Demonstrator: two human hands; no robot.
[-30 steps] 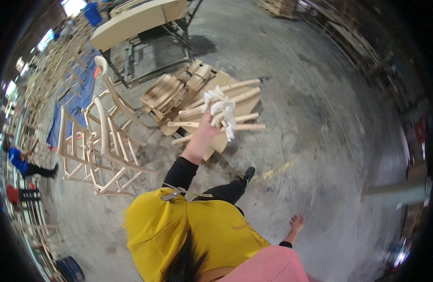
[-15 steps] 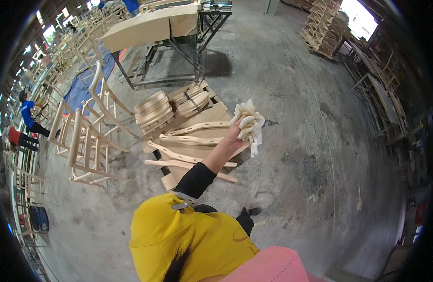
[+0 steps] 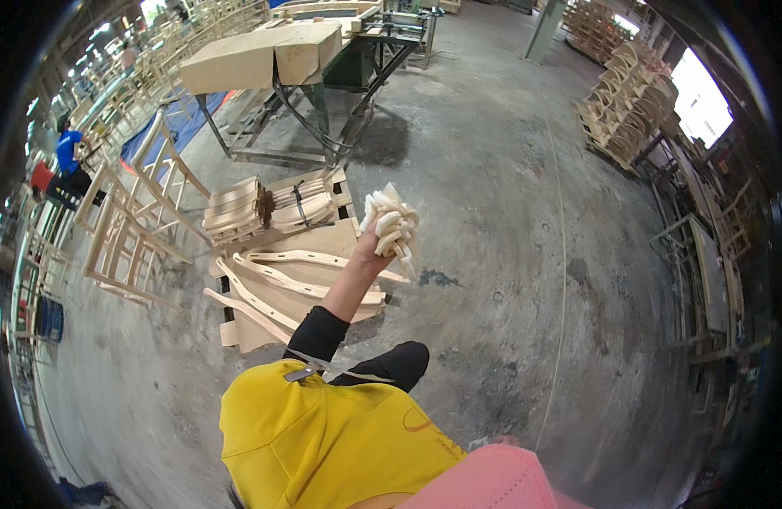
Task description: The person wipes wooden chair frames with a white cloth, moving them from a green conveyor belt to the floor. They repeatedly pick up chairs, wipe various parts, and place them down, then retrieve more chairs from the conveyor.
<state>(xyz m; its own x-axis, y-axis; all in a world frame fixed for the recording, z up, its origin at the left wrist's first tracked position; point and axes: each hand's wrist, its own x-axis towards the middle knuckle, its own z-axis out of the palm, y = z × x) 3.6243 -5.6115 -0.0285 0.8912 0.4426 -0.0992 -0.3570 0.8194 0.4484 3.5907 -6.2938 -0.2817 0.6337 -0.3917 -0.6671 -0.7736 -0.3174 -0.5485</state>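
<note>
The left hand [image 3: 370, 248] was closed around a pair of pale work gloves [image 3: 393, 222], gripping them at the lower part so that their fingers stood up and some hung down over the fist. The arm was stretched out forward, in a black sleeve, and the gloves were held up in the air, above the right edge of a low wooden pallet [image 3: 238, 332]. The gloves looked cream-white, thick and knitted, bunched together with the fingers spread. The right hand was not in view. On the pallet lay several long curved wooden pieces [image 3: 306, 284], well apart from the hand, and behind them two stacks of bent wooden parts [image 3: 268, 210]. To the left of the pallet stood unfinished wooden chair frames [image 3: 128, 229]. Behind it was a metal-legged table [image 3: 315, 110] with a cardboard box [image 3: 264, 55] on top. To the right of the hand the concrete floor [image 3: 527, 254] was wide and open as far as stacked chair parts [image 3: 624, 106] near the far right edge.
</note>
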